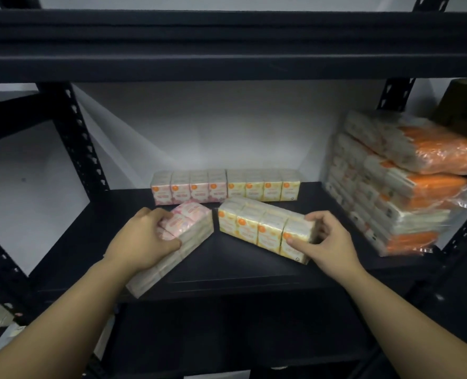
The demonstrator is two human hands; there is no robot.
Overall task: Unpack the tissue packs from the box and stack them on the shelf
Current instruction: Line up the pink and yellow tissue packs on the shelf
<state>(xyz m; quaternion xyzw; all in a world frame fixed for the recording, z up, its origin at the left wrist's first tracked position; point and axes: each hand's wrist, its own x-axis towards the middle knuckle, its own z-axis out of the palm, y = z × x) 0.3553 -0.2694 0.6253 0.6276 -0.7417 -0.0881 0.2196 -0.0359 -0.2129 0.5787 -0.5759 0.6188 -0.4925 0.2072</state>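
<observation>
A pink tissue pack (pixel 191 228) lies slanted on the black shelf (pixel 240 269), its near end over the front edge. My left hand (pixel 142 239) grips its top, thumb on the near side. A yellow tissue pack (pixel 254 225) lies angled to the right of it. My right hand (pixel 328 239) holds that pack's right end, fingers curled round it. Against the back wall stand a pink pack (pixel 189 187) and a yellow pack (pixel 263 186) side by side in a row.
A tall stack of orange-and-white tissue bundles (pixel 396 181) fills the shelf's right end. A black upper shelf beam (pixel 226 45) hangs overhead. Perforated black uprights (pixel 81 138) stand at the left and right. A cardboard box corner (pixel 465 105) shows at the far right.
</observation>
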